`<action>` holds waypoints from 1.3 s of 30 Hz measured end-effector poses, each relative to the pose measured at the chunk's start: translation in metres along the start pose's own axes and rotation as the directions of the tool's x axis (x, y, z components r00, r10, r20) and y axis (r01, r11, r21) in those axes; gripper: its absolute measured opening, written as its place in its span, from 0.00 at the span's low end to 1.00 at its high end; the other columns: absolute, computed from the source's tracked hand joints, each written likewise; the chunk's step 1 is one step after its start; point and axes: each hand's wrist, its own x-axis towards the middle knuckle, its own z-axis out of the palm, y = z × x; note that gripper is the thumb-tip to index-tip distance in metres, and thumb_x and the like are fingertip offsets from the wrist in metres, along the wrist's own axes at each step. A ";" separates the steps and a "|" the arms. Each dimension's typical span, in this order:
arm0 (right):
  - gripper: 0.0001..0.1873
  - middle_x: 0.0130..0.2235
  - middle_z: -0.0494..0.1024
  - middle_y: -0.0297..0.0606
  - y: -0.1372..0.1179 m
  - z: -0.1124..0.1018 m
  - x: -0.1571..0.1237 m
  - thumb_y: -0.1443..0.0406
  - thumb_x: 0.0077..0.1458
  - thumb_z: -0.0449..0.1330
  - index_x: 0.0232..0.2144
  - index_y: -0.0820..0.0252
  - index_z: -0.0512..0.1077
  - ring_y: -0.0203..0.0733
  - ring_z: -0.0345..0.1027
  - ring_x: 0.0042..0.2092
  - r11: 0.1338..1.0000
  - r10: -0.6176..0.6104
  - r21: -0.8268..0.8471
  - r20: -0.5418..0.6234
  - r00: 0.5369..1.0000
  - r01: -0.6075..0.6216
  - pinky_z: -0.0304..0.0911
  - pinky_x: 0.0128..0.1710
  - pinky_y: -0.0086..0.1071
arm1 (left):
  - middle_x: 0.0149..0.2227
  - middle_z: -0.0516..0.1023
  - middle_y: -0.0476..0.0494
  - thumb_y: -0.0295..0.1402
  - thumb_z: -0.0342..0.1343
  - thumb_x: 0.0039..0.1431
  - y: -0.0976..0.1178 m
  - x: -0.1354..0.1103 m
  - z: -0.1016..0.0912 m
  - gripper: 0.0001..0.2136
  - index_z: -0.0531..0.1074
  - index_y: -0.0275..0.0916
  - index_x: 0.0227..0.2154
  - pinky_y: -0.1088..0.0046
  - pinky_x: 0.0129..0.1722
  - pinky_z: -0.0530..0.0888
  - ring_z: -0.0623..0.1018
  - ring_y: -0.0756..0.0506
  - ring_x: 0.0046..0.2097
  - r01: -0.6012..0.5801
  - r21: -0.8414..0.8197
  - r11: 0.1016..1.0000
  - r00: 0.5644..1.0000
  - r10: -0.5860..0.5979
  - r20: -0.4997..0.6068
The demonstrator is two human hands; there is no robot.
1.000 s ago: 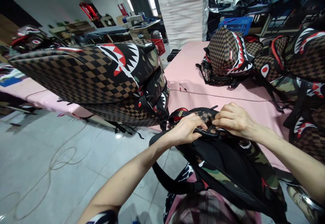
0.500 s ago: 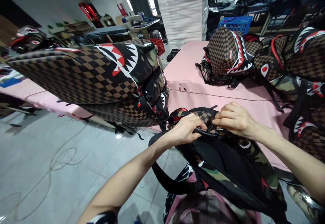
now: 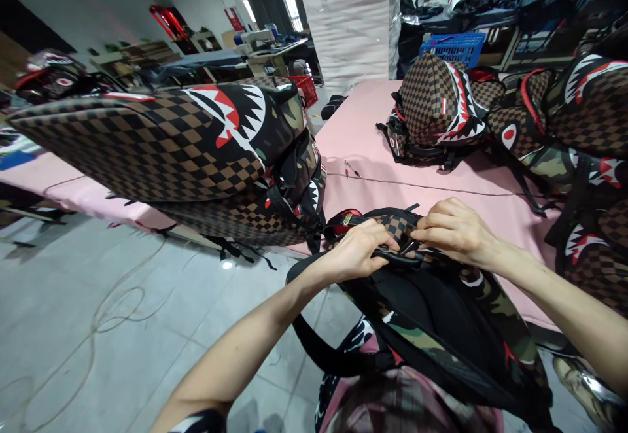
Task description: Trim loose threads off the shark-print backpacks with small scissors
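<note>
A backpack (image 3: 441, 315) with black back panel, camouflage sides and brown checkered top lies against me at the pink table's near edge. My left hand (image 3: 356, 250) is closed around its black top handle (image 3: 400, 258). My right hand (image 3: 454, 230) is closed too, fingers pinched on the fabric and strap just beyond the handle. A black shoulder strap (image 3: 324, 354) hangs down below the bag toward the floor.
A stack of checkered shark-mouth backpacks (image 3: 186, 152) lies at the left on the pink table (image 3: 392, 178). More of the same bags (image 3: 441, 106) pile up at the back and right (image 3: 579, 125). A blue crate (image 3: 454, 47) stands behind. Grey floor with a loose cord (image 3: 112, 309) at left.
</note>
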 end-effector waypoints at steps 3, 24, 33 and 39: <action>0.13 0.34 0.78 0.40 -0.002 0.003 0.001 0.64 0.62 0.49 0.37 0.60 0.74 0.40 0.64 0.36 1.000 -0.011 -0.001 -0.007 1.000 0.011 0.56 0.36 0.36 | 0.35 0.74 0.46 0.25 0.54 0.52 0.000 0.000 0.000 0.08 0.72 0.38 0.35 0.70 0.43 0.67 0.69 0.46 0.41 0.011 0.003 1.000 1.000 -0.011 0.006; 0.08 0.29 0.75 0.36 -0.025 0.038 -0.012 0.67 0.54 0.54 0.29 0.61 0.73 0.37 0.68 0.31 0.614 0.730 0.443 -0.003 0.684 -0.653 0.63 0.31 0.30 | 0.35 0.75 0.46 0.24 0.55 0.50 -0.003 -0.001 0.004 0.08 0.72 0.38 0.34 0.69 0.43 0.68 0.70 0.46 0.41 0.014 -0.018 1.000 0.999 -0.015 -0.040; 0.08 0.33 0.77 0.38 -0.043 0.032 -0.005 0.71 0.50 0.56 0.30 0.59 0.76 0.40 0.71 0.35 0.655 0.644 0.428 0.116 0.756 -0.623 0.66 0.35 0.32 | 0.36 0.75 0.46 0.25 0.55 0.51 -0.003 -0.002 0.006 0.08 0.71 0.38 0.35 0.69 0.43 0.68 0.70 0.46 0.41 -0.014 -0.030 0.999 0.995 0.011 -0.100; 0.14 0.40 0.79 0.41 -0.033 0.030 -0.005 0.65 0.55 0.53 0.41 0.60 0.74 0.41 0.73 0.38 0.494 0.848 0.554 -0.139 0.511 -0.670 0.69 0.36 0.34 | 0.35 0.74 0.46 0.25 0.57 0.50 -0.003 -0.003 0.007 0.08 0.71 0.38 0.34 0.69 0.41 0.69 0.70 0.46 0.40 -0.005 -0.044 0.999 0.996 0.001 -0.087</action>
